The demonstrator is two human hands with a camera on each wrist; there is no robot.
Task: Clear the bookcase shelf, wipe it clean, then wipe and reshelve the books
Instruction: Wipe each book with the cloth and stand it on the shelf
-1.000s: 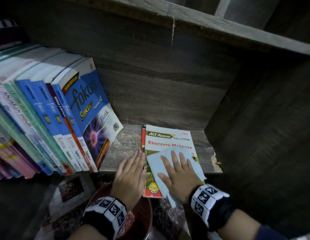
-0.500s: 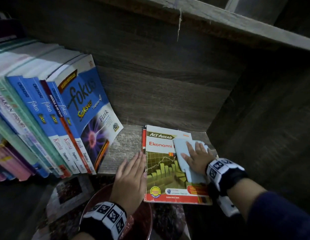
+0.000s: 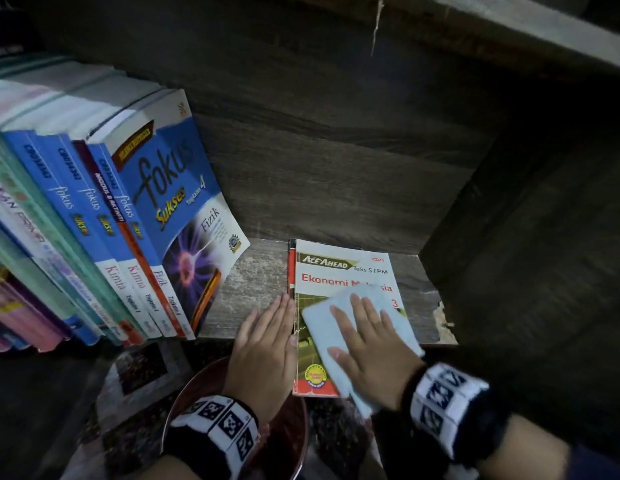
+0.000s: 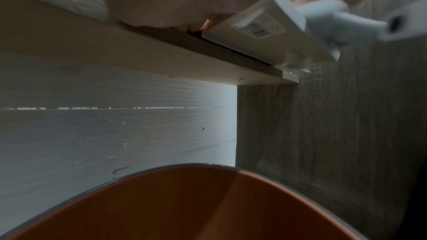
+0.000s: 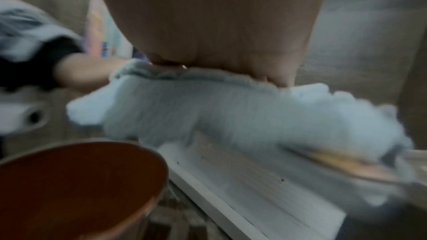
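An Ekonomi book [image 3: 339, 268] lies flat on the wooden shelf [image 3: 253, 282], its near end sticking out past the front edge. My right hand [image 3: 367, 344] lies flat with spread fingers on a pale blue cloth [image 3: 322, 327] [image 5: 184, 109] and presses it onto the cover. My left hand [image 3: 267, 341] rests flat, fingers straight, against the book's left edge, steadying it. From the left wrist view the book's underside [image 4: 265, 30] shows a barcode. The right wrist view is blurred.
A row of Fokus books [image 3: 152, 216] and other volumes leans at the shelf's left. A red-brown round bucket [image 3: 291, 445] [image 4: 208, 207] stands below the shelf under my hands. The bookcase's dark side wall [image 3: 526, 237] closes the right; bare shelf lies between the books.
My right hand slid the cloth from the cover's centre to its right side, then back down and left toward the centre. The left hand stayed at the book's edge.
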